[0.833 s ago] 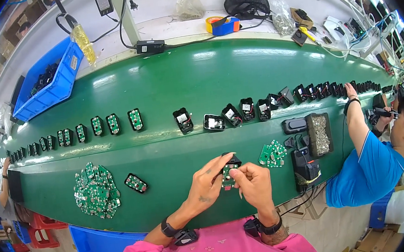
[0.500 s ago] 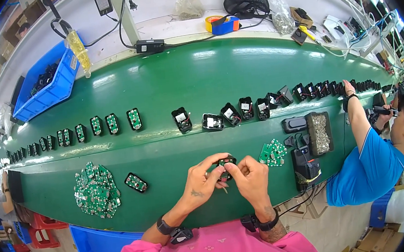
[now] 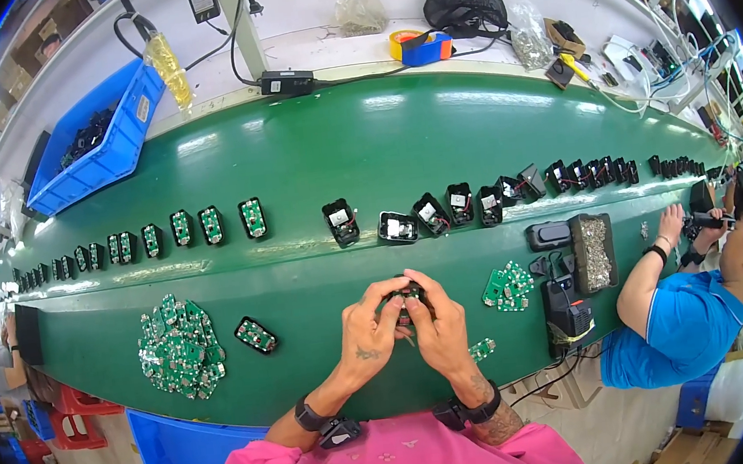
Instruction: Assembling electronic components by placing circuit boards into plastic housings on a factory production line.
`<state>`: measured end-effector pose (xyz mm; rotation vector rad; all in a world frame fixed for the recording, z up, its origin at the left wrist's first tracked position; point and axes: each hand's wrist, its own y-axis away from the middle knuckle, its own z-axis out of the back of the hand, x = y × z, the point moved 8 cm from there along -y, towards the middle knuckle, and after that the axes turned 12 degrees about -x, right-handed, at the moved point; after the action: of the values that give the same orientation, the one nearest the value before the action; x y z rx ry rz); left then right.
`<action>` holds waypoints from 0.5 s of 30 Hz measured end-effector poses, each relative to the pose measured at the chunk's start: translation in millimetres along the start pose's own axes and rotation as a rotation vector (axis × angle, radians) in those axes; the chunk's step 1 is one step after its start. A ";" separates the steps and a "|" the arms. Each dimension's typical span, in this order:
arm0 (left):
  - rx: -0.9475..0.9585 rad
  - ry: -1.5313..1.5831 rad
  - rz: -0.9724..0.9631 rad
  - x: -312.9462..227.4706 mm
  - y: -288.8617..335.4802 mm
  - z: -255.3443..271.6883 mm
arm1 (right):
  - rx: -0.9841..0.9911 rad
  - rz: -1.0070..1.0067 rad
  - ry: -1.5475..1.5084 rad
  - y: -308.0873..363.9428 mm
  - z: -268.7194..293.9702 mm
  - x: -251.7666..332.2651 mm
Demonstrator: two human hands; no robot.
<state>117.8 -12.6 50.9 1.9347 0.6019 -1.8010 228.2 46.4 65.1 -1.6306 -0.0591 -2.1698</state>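
Observation:
Both my hands hold a small black plastic housing (image 3: 408, 292) over the green bench, right in front of me. My left hand (image 3: 366, 330) grips its left side and my right hand (image 3: 441, 326) its right side, thumbs pressing into the top. Fingers cover most of the housing, so what lies inside is largely hidden. Beside my right wrist lies a single green circuit board (image 3: 483, 349). A small pile of circuit boards (image 3: 508, 286) sits farther right. To the left are a housing with a board in it (image 3: 256, 335) and a large heap of circuit boards (image 3: 180, 350).
A row of black housings (image 3: 341, 223) crosses the bench. At right stand a tray of small metal parts (image 3: 592, 249) and a black corded device (image 3: 567, 309). A co-worker in blue (image 3: 697, 315) sits at right. A blue bin (image 3: 95, 143) stands back left.
My right hand has moved left and closed in around the housing. A circuit board now shows beside my right wrist. The co-worker's arm has drawn back from the row of housings.

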 end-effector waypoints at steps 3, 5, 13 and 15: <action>-0.120 0.012 0.001 11.8 -12.9 22.6 | 0.000 -0.064 -0.093 -2.7 -18.4 -5.7; -0.350 -0.095 -0.057 10.6 -33.9 57.7 | 0.032 -0.060 0.018 -1.5 -25.0 -7.9; -0.624 -0.413 -0.173 65.7 -153.1 132.7 | 0.124 -0.008 0.145 11.4 -1.1 -11.7; -0.681 -0.709 -0.183 51.3 -155.0 130.3 | -0.121 0.278 0.294 9.1 40.6 -12.9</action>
<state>-74.6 39.5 -11.4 0.7543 0.9741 -1.8802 271.2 53.5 63.7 -1.2738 0.3694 -2.1992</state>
